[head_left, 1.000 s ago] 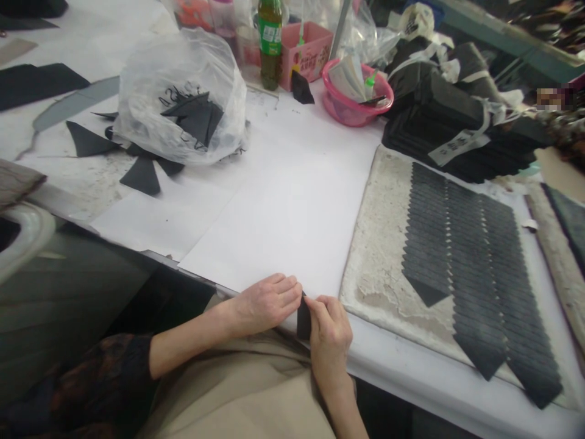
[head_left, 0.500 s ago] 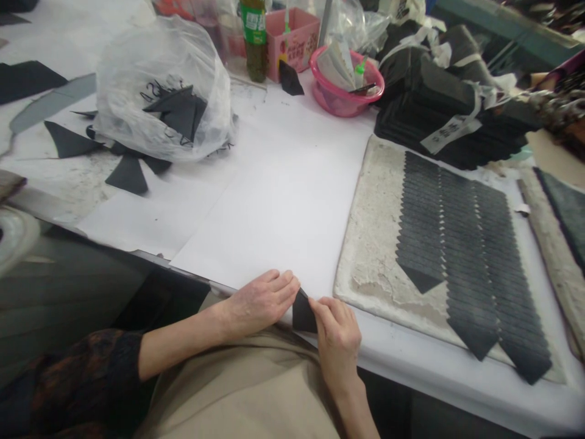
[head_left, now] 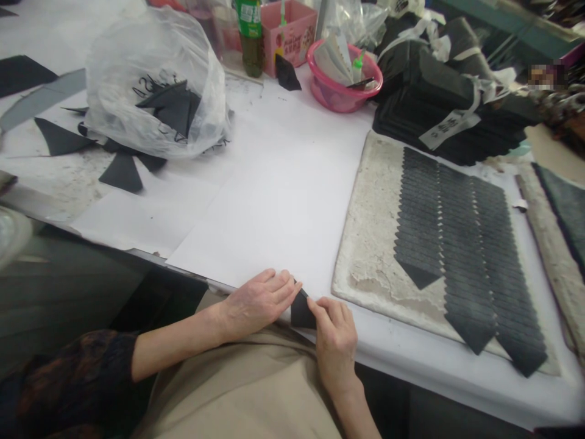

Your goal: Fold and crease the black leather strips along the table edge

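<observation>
lap: tan cloth (head_left: 247, 390), just below the hands.
right hand (head_left: 336, 335): narrow, thumb and forefinger pinched on the right side of a small black piece (head_left: 301, 312).
left hand (head_left: 260, 302): fingers close together, touching that piece at its far left; its thumb is hidden, so i cannot tell whether it grips or only presses.
small black piece: between the two hands, at the near edge of the white worktop (head_left: 274, 183).
board (head_left: 365, 244): right of the hands, pale and worn, bearing three columns of overlapping dark pieces (head_left: 461, 244).
loose scraps (head_left: 121, 172): on the left, by the bag.
plastic bag (head_left: 155, 55): far left, see-through, marked in black, dark scraps showing in it.
black stack (head_left: 420, 97): far right, tied with white strips.
pink bowl (head_left: 322, 91): far, left of the stack.
bottle (head_left: 251, 58): farther left, green label, beside a pink box (head_left: 297, 36).
</observation>
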`<action>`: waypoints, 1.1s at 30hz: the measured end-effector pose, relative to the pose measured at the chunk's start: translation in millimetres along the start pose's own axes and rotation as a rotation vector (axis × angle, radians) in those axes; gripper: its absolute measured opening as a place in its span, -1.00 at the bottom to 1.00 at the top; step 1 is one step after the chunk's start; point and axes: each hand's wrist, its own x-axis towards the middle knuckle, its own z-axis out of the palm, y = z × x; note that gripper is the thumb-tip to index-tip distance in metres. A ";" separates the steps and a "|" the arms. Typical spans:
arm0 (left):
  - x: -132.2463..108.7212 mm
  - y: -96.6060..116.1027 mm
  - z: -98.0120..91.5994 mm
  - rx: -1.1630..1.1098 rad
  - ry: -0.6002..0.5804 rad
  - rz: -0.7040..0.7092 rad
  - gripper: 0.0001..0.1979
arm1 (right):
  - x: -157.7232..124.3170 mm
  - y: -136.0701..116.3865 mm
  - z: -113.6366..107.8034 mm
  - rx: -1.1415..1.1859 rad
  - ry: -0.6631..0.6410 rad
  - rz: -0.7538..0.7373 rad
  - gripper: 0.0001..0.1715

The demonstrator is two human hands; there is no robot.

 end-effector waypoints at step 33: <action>9.2 -3.3 3.1 -0.033 0.017 0.033 -0.70 | -6.7 12.6 -11.8 0.016 -0.036 -0.010 -0.69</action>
